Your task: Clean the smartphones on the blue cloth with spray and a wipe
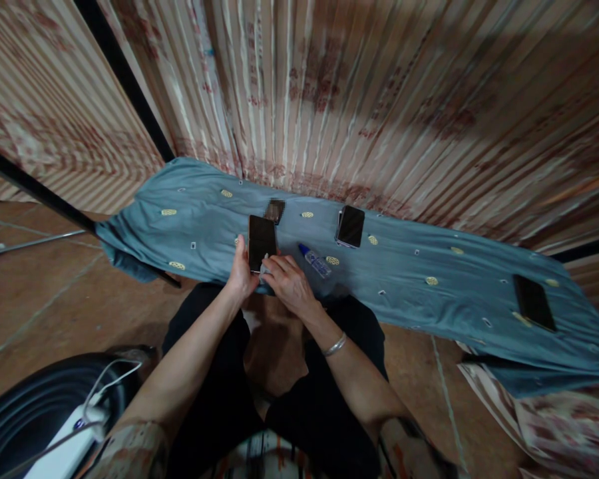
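My left hand [240,269] grips the left edge of a dark phone [261,241] that lies on the teal embroidered cloth [404,279]. My right hand [290,285], with a silver bangle on its wrist, presses a small pale cloth [264,269] against the phone's near end. A small clear bottle with a blue cap [315,261] lies on the cloth just right of my right hand.
A second phone [351,226] rests farther back on the cloth, a third [533,302] far right. A small blurred dark item [274,211] lies behind the held phone. Patterned curtain hangs behind. A black round object with a white cable [44,412] sits lower left.
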`<move>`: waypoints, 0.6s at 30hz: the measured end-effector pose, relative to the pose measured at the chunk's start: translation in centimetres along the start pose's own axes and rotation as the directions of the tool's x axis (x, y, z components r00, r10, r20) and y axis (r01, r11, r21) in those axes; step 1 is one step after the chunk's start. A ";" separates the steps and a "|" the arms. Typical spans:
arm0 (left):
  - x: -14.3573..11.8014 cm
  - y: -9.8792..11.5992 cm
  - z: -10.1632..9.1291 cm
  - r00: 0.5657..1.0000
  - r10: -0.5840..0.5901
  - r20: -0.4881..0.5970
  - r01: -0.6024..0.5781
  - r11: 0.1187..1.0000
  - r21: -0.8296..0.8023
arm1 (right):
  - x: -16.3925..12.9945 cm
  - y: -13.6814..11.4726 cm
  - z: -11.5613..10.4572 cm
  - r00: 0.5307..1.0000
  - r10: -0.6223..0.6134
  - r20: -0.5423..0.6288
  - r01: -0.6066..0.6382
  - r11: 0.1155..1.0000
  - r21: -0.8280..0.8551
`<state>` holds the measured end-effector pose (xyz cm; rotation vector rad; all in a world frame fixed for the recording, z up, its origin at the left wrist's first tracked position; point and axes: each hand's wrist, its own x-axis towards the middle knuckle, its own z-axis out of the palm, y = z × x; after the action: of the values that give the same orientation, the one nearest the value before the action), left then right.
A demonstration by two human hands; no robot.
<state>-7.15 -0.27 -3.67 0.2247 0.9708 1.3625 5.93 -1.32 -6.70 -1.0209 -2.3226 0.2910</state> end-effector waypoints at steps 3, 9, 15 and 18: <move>0.3 0.3 -0.3 0.999 0.033 0.014 -0.032 0.999 -0.041 | 0.0 0.3 -0.1 1.000 0.013 -0.012 -0.013 1.000 0.004; 0.3 0.2 -0.7 1.000 -0.004 0.011 0.005 0.997 -0.078 | 0.0 1.0 -0.2 0.999 0.037 -0.017 -0.037 0.999 -0.008; -0.1 -0.9 -1.0 0.992 -0.078 0.102 0.080 0.997 -0.018 | 0.5 2.0 0.6 0.991 0.099 -0.090 -0.104 0.994 -0.044; -0.4 -1.3 -0.9 0.988 -0.116 0.101 0.114 0.993 0.028 | 0.8 2.2 0.9 0.988 0.114 -0.104 -0.120 0.991 -0.056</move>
<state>-6.75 -1.25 -4.90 0.2493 0.9005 1.2236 6.33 0.77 -8.02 -1.1776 -2.1978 0.2096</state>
